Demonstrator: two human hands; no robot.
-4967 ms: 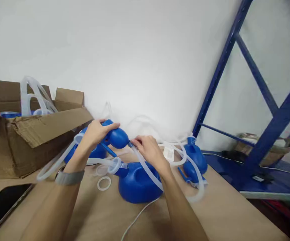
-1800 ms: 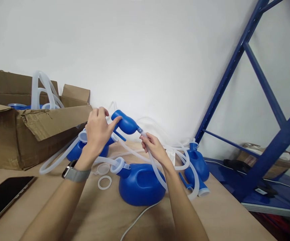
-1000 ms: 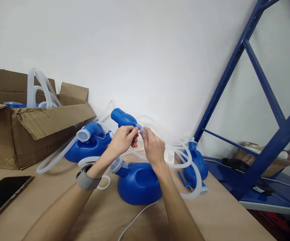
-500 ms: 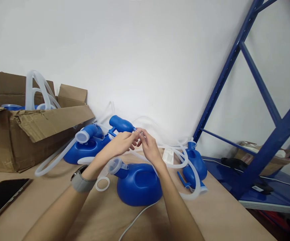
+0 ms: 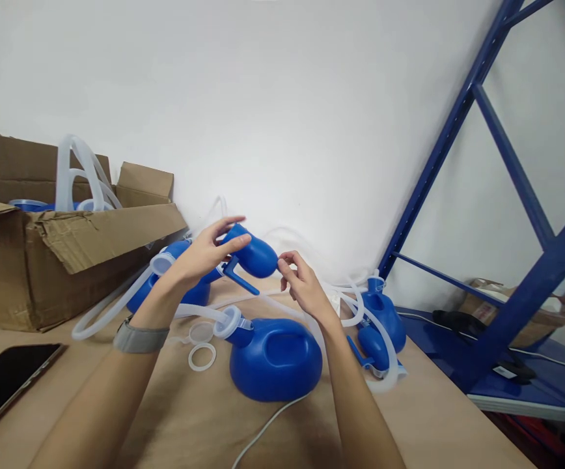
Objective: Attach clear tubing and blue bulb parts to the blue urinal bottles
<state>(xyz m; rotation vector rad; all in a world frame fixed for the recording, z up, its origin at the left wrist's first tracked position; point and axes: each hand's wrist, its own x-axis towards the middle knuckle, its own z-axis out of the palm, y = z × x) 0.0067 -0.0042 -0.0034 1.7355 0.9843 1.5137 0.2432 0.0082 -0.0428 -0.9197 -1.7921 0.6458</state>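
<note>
A blue bulb-shaped piece with a side handle hangs above the table, tilted down to the right. My left hand holds its wide upper end between thumb and fingers. At its narrow tip, my right hand pinches with thumb and index finger. Below them a blue jug stands on the table, with a clear collar and a translucent hose at its neck. A white ring and a clear disc lie left of the jug.
An open cardboard box with hoses stands at the left, near a black tablet. Another blue jug with a coiled hose is on the right. Beyond it rises a blue metal rack. A white cable runs to the front.
My left hand has moved from the tip to the wide end of the blue piece, which has shifted right and down. My hands are farther apart.
</note>
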